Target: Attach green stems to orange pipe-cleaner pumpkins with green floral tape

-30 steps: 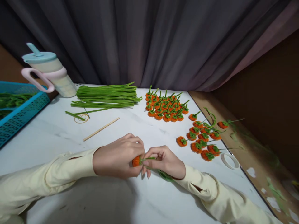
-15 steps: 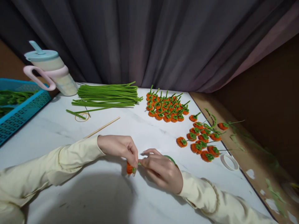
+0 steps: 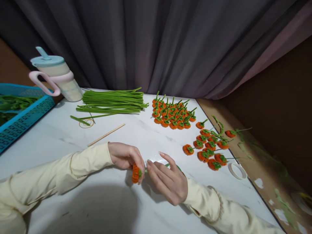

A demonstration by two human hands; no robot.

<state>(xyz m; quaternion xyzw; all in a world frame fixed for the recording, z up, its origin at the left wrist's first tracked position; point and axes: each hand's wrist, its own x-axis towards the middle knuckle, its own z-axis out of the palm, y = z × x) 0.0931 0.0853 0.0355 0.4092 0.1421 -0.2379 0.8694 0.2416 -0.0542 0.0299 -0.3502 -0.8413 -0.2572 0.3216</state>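
My left hand is closed on a small orange ribbed pipe-cleaner pumpkin with a green leafy top, held sideways just above the white table. The top faces right, toward my right hand. A short green stem shows between the two hands, and the fingertips of my right hand close on it with the index finger lifted. The thumb of that hand is hidden. Partly behind the right hand lies a green ring, like a roll of tape.
Green pipe cleaners lie bundled at the back, beside rows of orange pumpkins. Looser pumpkins and a white tape roll are at right. A wooden stick, a tumbler and a blue basket occupy the left.
My right hand's index finger has lifted and its fingers have straightened. My left hand has turned slightly, so more of the orange pumpkin shows. The camera view has shifted a little.
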